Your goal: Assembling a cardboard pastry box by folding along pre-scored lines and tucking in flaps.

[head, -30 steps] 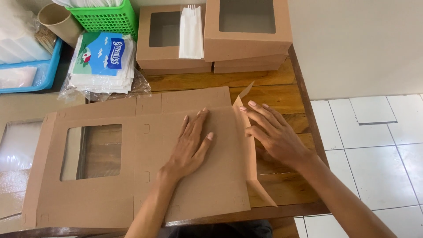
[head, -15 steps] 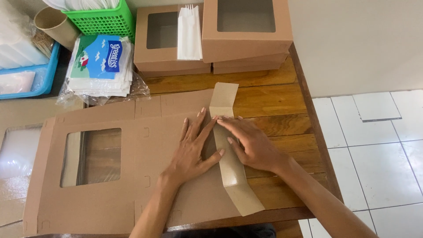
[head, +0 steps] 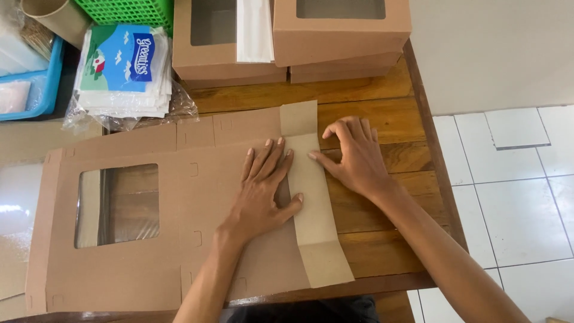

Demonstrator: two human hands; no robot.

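A flat brown box blank (head: 167, 233) with a cut window lies across the wooden surface (head: 382, 119), left hand (head: 263, 191) pressing it open-palmed, while the side flap (head: 308, 191), upright a second ago, now lies folded over at the right hand's (head: 353, 155) nine o'clock, fingertips creasing, grasping nothing.

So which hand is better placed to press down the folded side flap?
Probably the right hand: its fingertips already rest at the flap edge, while the left hand lies flat on the cardboard sheet, holding it down.
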